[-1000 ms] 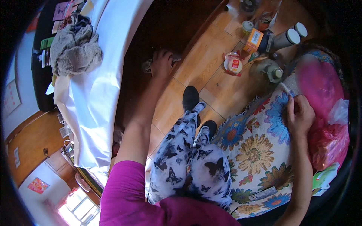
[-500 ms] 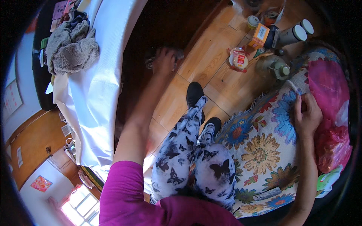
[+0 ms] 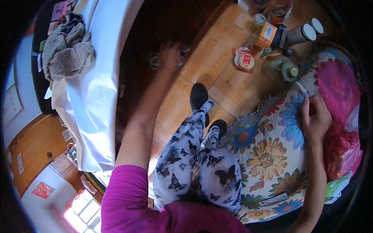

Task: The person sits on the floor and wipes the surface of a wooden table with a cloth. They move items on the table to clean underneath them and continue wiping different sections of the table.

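Observation:
My left hand (image 3: 169,56) reaches far forward over a dark brown surface beneath the white-covered edge on the left. Its fingers press down on a crumpled grey cloth (image 3: 154,62), which shows at both sides of the hand. My right hand (image 3: 316,116) rests on the flower-patterned cover (image 3: 268,157) at the right, fingers curled in. A slim pale thing (image 3: 300,87) lies just beyond its fingertips; whether the hand grips it is hidden.
On the wood-look floor stand a clear jar (image 3: 281,69), a packaged round food (image 3: 244,59), an orange box (image 3: 266,35) and white-lidded containers (image 3: 301,35). A grey towel (image 3: 69,52) lies on the white cover (image 3: 95,97). Pink plastic bags (image 3: 340,89) lie beside my right hand.
My left hand and the cloth have shifted slightly farther away over the dark surface. The view has turned a little; my right hand has stayed in place.

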Available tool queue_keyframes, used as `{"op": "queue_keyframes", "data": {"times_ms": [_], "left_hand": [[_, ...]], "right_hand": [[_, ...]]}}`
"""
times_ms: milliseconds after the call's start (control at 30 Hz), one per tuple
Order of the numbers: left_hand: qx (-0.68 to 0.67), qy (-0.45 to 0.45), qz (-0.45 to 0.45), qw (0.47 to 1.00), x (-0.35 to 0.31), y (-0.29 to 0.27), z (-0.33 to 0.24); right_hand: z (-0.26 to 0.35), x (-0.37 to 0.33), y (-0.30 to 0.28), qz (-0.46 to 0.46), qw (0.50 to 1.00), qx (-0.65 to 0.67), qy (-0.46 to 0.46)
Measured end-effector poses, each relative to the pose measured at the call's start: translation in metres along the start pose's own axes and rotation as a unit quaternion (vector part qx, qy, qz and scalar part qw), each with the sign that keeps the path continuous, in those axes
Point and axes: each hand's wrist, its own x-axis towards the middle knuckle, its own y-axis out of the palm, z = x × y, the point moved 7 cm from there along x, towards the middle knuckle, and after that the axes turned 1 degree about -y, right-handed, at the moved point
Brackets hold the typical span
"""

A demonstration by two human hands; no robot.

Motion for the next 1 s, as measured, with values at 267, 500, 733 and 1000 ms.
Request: {"op": "queue_keyframes", "data": {"times_ms": [267, 500, 733, 1000], "left_hand": [[-0.079, 0.096, 0.019, 0.992, -0.084, 0.007, 0.032], [-0.052, -0.041, -0.035, 0.997, 0.051, 0.017, -0.034], [-0.094, 0.120, -0.001, 0.988, -0.017, 0.027, 0.002], [-0.105, 0.075, -0.013, 0.992, -0.065, 0.018, 0.028]], "right_hand": [[0.001, 0.000, 0.000, 0.000, 1.000, -0.015, 0.008], [0.003, -0.001, 0.003, -0.007, 1.000, 0.006, 0.001], [-0.004, -0.004, -0.002, 0.008, 1.000, -0.015, 0.005], [-0.004, -0.004, 0.002, 0.023, 0.999, -0.027, 0.014]]}}
